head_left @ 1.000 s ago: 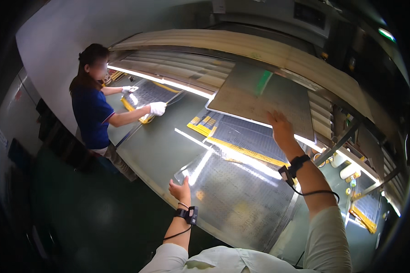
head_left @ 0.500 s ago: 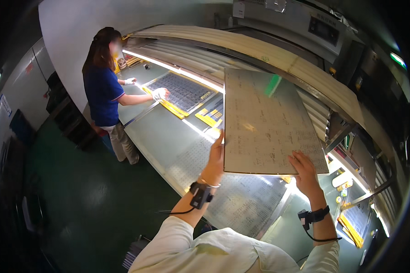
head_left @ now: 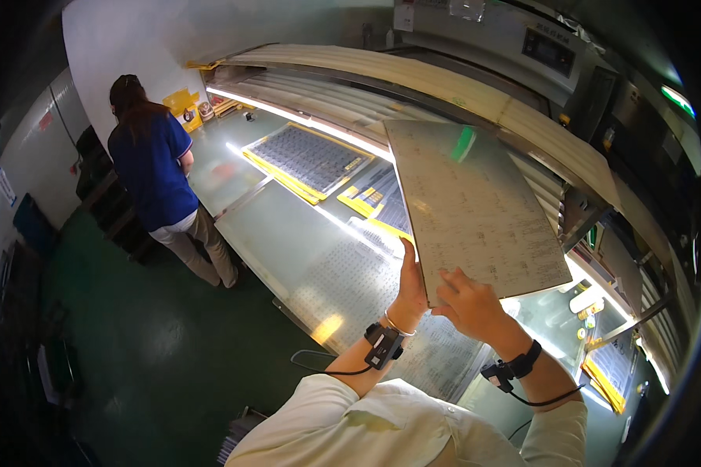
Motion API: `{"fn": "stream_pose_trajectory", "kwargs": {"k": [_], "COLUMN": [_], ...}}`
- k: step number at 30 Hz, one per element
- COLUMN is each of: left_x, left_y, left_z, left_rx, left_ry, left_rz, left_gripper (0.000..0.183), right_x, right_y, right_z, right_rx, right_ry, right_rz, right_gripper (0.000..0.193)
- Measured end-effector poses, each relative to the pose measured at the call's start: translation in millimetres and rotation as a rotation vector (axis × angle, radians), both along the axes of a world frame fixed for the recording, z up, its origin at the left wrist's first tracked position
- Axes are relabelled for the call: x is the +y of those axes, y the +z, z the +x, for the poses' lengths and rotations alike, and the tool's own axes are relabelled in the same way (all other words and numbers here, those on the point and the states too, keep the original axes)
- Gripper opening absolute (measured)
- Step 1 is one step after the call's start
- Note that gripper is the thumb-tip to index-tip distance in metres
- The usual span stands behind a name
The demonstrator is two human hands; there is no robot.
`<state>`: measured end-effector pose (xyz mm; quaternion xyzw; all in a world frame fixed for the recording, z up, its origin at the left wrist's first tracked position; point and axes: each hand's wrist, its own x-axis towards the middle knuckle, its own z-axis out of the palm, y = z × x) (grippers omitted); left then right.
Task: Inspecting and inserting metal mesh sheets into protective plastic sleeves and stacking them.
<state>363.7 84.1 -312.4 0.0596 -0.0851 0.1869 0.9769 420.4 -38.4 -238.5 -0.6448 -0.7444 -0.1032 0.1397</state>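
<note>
Since a moment ago my right hand point(head_left: 472, 308) has been moving leftward; it is now lying over the near corner of the grey panel point(head_left: 479, 210), pinching or not, I cannot tell. Beside it, my left hand point(head_left: 410, 293) is clamping the edge, and the panel is slanting ahead of my grip

A pale, off-white shirt point(head_left: 343, 428) with a small button covers the torso, its left sleeve point(head_left: 319, 401) and right sleeve point(head_left: 557, 432) leaving the forearms bare. The left wrist wears a thin, light bangle point(head_left: 399, 323) and a black strap with a boxy black device point(head_left: 383, 347) trailing a dark cable. A matching black band point(head_left: 526, 359) circles the right wrist, with a small box point(head_left: 497, 377) and thin black cord point(head_left: 549, 403).
</note>
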Motion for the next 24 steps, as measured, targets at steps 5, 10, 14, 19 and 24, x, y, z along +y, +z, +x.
{"fn": "stream_pose_trajectory", "kwargs": {"k": [5, 10, 14, 19, 24], "left_x": [6, 23, 98, 76, 43], "left_y": [-3, 11, -14, 10, 45], "left_z": [1, 13, 23, 5, -96], "left_rx": [-0.141, -0.050, 0.238, 0.408, 0.383], "left_ry": [-0.065, 0.022, 0.030, 0.194, 0.556], "left_rz": [0.005, 0.063, 0.223, 0.386, 0.870], "left_gripper": [0.088, 0.071, 0.039, 0.032, 0.036], "right_x": [6, 3, 4, -13, -52], "right_y": [-4, -3, 61, 38, 19], "right_z": [-2, 39, 31, -12, 1], "right_rx": [-0.087, -0.359, 0.226, -0.076, -0.102], "right_ry": [-0.007, -0.230, -0.326, -0.080, -0.122], "right_rz": [-0.018, 0.110, 0.601, 0.342, 0.326], "right_gripper": [0.022, 0.010, 0.005, 0.013, 0.025]}}
